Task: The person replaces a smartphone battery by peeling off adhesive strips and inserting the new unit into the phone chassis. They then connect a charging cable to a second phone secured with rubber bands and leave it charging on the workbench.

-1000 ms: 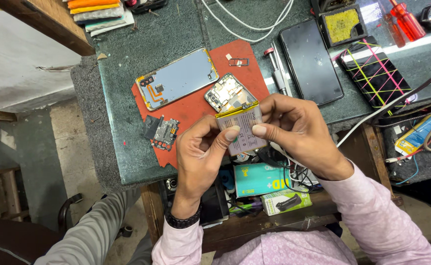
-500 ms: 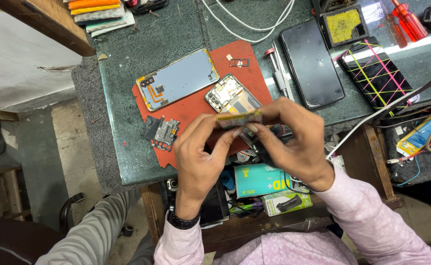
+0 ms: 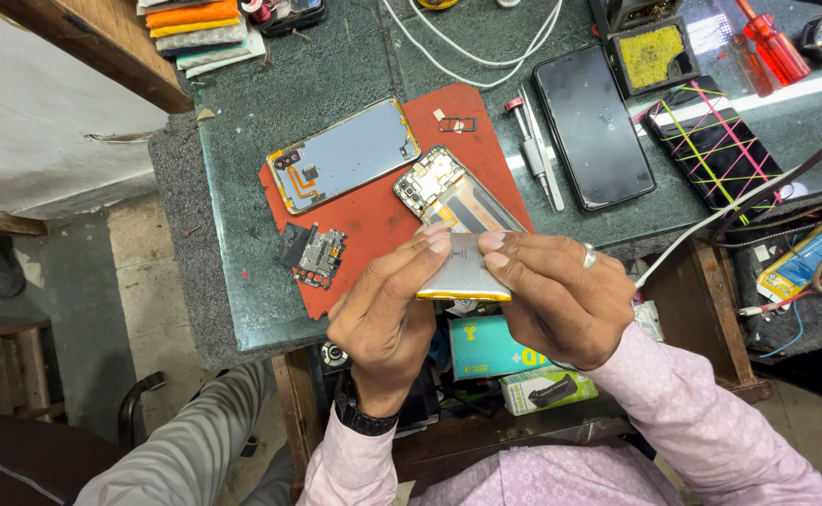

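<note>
Flat silver battery (image 3: 464, 272), rectangular, yellow strip along near edge, held level above front edge of surface (image 3: 242, 187). Left hand (image 3: 387, 314) and right hand (image 3: 556, 295) each pinch it from opposite sides. Opened phone frame (image 3: 453, 195) just behind on red mat (image 3: 373, 220).

Phone repair workshop, opened phone (image 3: 455, 199) on red mat (image 3: 373, 220), loose circuit board (image 3: 315, 254), screwdrivers (image 3: 534, 155), cables (image 3: 472, 47)

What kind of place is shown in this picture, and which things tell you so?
Most likely a phone repair bench. On the red work mat lie an opened phone frame and a small dark circuit board. Both hands, left hand and right hand, hold a flat silver battery.
</note>
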